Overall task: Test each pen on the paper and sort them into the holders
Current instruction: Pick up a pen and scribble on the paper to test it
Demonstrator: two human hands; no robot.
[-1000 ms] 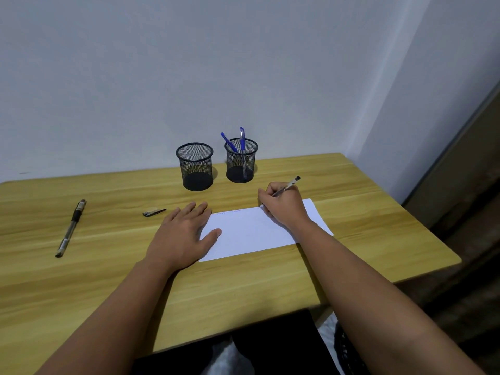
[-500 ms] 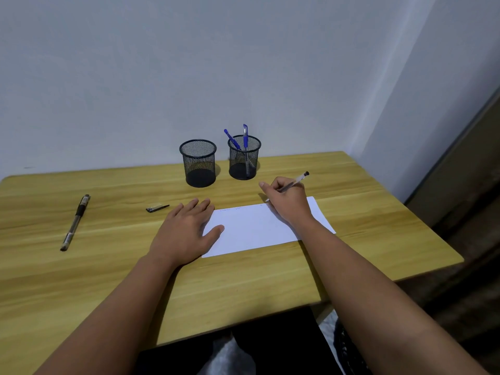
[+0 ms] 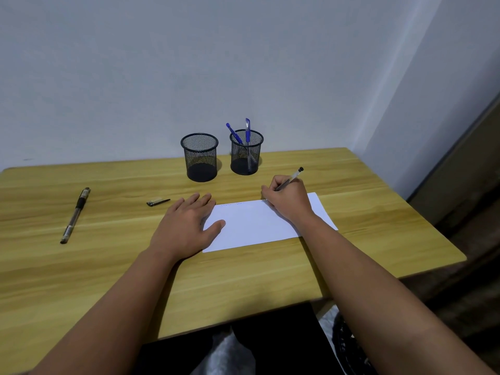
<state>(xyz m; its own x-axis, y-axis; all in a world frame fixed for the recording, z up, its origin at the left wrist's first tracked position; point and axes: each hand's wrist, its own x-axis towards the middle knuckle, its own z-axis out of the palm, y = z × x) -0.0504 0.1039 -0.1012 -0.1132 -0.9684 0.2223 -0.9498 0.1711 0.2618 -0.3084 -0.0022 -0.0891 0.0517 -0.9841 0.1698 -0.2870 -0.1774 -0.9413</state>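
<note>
The right hand [image 3: 290,201] pinches a clear-barrelled black-capped pen [image 3: 290,179], tip at the far edge of the white paper sheet [image 3: 259,226]. The left hand [image 3: 186,226] lies flat with fingers spread on the sheet's left end. Beyond stand two black mesh holders: the left holder [image 3: 200,158], and the right holder [image 3: 246,152] with two blue pens [image 3: 242,131]. A black pen [image 3: 75,215] lies well left on the wooden table [image 3: 108,266].

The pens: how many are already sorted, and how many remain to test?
Two blue pens stand in the right holder, so they look done; the left holder has none. In hand: the right hand grips a clear pen at the paper, which the left hand presses flat. Left: the black pen on the table, plus a loose cap.
</note>
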